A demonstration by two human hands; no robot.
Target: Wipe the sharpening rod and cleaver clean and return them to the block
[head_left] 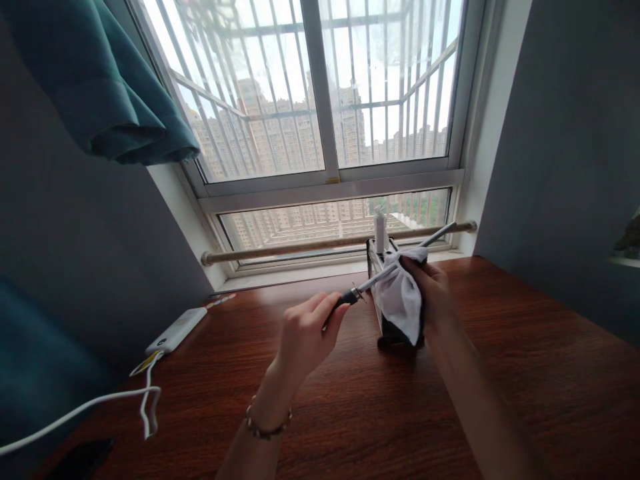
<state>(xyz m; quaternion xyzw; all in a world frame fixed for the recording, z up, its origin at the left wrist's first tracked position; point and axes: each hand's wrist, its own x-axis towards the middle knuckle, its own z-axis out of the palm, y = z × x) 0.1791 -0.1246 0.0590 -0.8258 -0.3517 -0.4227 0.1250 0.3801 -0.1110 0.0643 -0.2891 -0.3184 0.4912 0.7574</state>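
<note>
My left hand [309, 331], with a bracelet at the wrist, is closed round the black handle of a honing steel [384, 274]. Its grey rod slants up and to the right, beyond a small metal guard. In my right hand [436, 293] is a white cloth [404, 300], wrapped over the middle of the rod, with a loose part hanging below. Behind the cloth stands a black-edged rack or block [387, 342], mostly hidden, so its kind is unclear. A whitish upright item [380, 230] shows at its top.
The reddish-brown wooden table [340, 413] reaches to the window sill. A white power strip [177, 330] with a white cable [75, 417] lies on the left, near a dark flat object [83, 459]. A horizontal rail [295, 251] crosses below the window, and a teal curtain [120, 100] hangs upper left.
</note>
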